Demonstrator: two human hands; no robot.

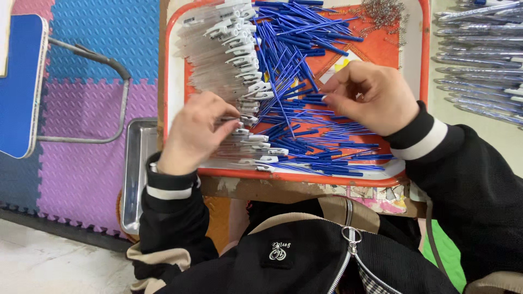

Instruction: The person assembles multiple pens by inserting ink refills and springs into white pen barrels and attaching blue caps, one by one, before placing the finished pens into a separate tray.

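Hidden: the fingertips of both hands curl under, so what they pinch is hard to make out; the tray's far edge is cut off by the frame.
Left hand (192,133): over the tray's near left part, fingers bent and closed on a clear pen barrel (233,118) at the near end of the row.
Right hand (368,97): over the tray's right half, fingers curled together above the refills; whether it grips one I cannot tell.
Clear barrels (218,54): stacked along the tray's left side, white clips facing inward.
Blue refills (305,109): loose heap across the middle, between the two hands.
Springs (384,13): small metal pile at the far right corner.
Tray (173,81): orange with white rim.
Finished pens (479,60): beside the tray's right edge.
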